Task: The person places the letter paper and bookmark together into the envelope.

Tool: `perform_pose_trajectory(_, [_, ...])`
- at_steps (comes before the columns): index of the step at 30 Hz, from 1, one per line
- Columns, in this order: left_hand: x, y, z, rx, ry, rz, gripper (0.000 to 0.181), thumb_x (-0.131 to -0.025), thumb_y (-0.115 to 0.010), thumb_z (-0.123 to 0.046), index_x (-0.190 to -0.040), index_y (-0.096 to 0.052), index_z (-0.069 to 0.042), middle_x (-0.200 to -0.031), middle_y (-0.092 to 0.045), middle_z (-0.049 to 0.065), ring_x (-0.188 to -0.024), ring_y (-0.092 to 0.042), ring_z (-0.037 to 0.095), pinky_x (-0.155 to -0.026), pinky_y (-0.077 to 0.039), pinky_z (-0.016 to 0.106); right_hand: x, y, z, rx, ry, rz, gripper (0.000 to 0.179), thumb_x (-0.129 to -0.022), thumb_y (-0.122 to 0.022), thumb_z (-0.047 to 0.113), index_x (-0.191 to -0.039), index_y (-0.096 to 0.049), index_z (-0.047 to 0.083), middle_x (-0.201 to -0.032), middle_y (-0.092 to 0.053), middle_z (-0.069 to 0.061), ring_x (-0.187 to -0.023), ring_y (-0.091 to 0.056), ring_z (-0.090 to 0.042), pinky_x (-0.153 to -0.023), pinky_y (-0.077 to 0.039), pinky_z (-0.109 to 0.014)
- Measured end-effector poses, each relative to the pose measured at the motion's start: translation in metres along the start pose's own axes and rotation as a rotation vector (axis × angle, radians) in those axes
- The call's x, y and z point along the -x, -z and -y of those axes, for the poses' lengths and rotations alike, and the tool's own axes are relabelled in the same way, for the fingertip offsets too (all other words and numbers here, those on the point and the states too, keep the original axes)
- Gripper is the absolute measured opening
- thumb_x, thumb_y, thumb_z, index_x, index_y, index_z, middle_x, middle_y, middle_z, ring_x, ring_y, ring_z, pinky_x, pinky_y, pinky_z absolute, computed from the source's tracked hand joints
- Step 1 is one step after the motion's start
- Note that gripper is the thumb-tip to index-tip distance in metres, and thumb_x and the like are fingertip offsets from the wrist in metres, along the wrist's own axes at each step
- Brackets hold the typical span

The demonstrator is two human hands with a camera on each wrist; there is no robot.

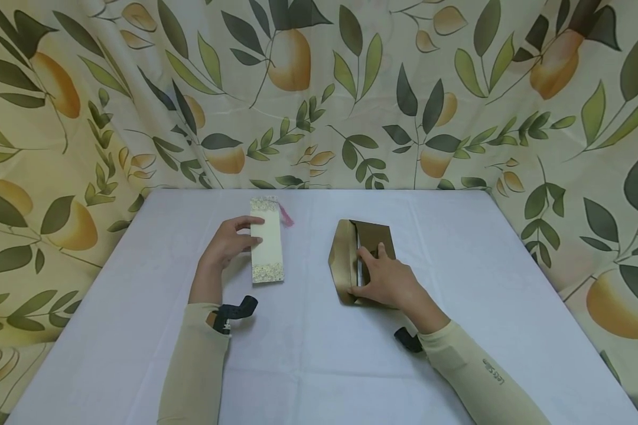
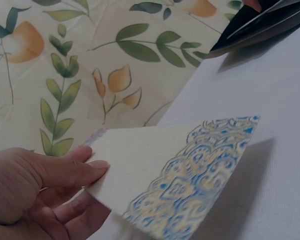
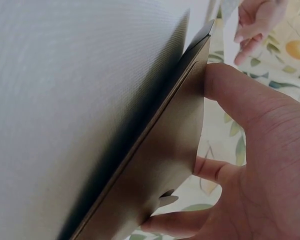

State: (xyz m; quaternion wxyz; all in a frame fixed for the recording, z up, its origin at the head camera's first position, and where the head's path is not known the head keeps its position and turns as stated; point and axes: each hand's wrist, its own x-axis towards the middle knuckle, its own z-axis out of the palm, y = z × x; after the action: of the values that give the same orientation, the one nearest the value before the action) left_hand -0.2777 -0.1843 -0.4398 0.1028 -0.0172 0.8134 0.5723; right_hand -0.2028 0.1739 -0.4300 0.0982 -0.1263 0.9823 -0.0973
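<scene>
My left hand (image 1: 227,243) pinches a bookmark (image 1: 268,247) by its long left side, thumb and fingers at the edge. This cream strip has a patterned band at each end and a pink tassel (image 1: 286,216) at the top. In the left wrist view the bookmark (image 2: 175,185) is tilted, its band blue and gold, a shadow beneath it. Over on the right, a gold envelope (image 1: 374,231) has its pointed flap (image 1: 342,262) folded out to the left. My right hand (image 1: 392,280) grips the envelope, thumb and fingers spread near its opening; a pale edge shows inside.
A white cloth covers the table (image 1: 308,354), with a leaf-and-fruit patterned curtain (image 1: 308,130) behind and at both sides. Black wrist-camera mounts (image 1: 239,308) stick out from both wrists, above the pale sleeves (image 1: 194,366).
</scene>
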Motion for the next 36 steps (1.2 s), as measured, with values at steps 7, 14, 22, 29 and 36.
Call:
perform_pose_trajectory(7, [0.0, -0.002, -0.006, -0.015, -0.051, -0.001, 0.046, -0.093, -0.074, 0.001, -0.136, -0.067, -0.011, -0.142, -0.05, 0.014, -0.111, -0.06, 0.03, -0.087, -0.057, 0.036, 0.0, 0.0, 0.0, 0.001, 0.001, -0.005, 0.084, -0.083, -0.079, 0.057, -0.146, -0.044, 0.013, -0.152, -0.028, -0.046, -0.081, -0.068, -0.046, -0.066, -0.056, -0.057])
perform_pose_trajectory(14, [0.002, -0.006, -0.012, 0.005, -0.073, 0.024, 0.046, -0.092, -0.075, 0.002, -0.136, -0.068, -0.011, -0.135, -0.05, 0.014, -0.108, -0.061, 0.03, -0.085, -0.057, 0.036, 0.001, 0.0, 0.001, 0.004, 0.001, -0.007, 0.085, -0.083, -0.079, 0.058, -0.146, -0.044, 0.013, -0.152, -0.029, -0.046, -0.084, -0.069, -0.047, -0.067, -0.056, -0.058])
perform_pose_trajectory(22, [0.003, -0.01, -0.016, 0.033, -0.1, 0.057, 0.045, -0.092, -0.075, 0.004, -0.134, -0.068, -0.01, -0.139, -0.055, 0.01, -0.105, -0.062, 0.027, -0.084, -0.058, 0.037, 0.002, 0.0, 0.0, 0.005, 0.002, -0.008, 0.079, -0.083, -0.079, 0.059, -0.14, -0.046, 0.015, -0.152, -0.028, -0.046, -0.078, -0.067, -0.044, -0.064, -0.055, -0.056])
perform_pose_trajectory(29, [0.003, -0.018, -0.018, 0.024, -0.1, 0.096, 0.046, -0.092, -0.073, 0.003, -0.135, -0.068, -0.012, -0.13, -0.06, 0.012, -0.103, -0.062, 0.026, -0.085, -0.057, 0.038, 0.002, 0.001, -0.001, 0.001, -0.001, -0.007, 0.079, -0.083, -0.079, 0.058, -0.141, -0.046, 0.015, -0.152, -0.028, -0.046, -0.08, -0.067, -0.044, -0.065, -0.055, -0.056])
perform_pose_trajectory(36, [0.001, -0.026, -0.015, 0.022, -0.097, 0.128, 0.047, -0.091, -0.074, 0.004, -0.135, -0.068, -0.012, -0.124, -0.062, 0.014, -0.1, -0.064, 0.027, -0.085, -0.057, 0.041, 0.001, -0.001, -0.001, -0.001, 0.0, -0.001, 0.079, -0.083, -0.079, 0.057, -0.142, -0.046, 0.016, -0.152, -0.028, -0.046, -0.073, -0.066, -0.04, -0.063, -0.055, -0.054])
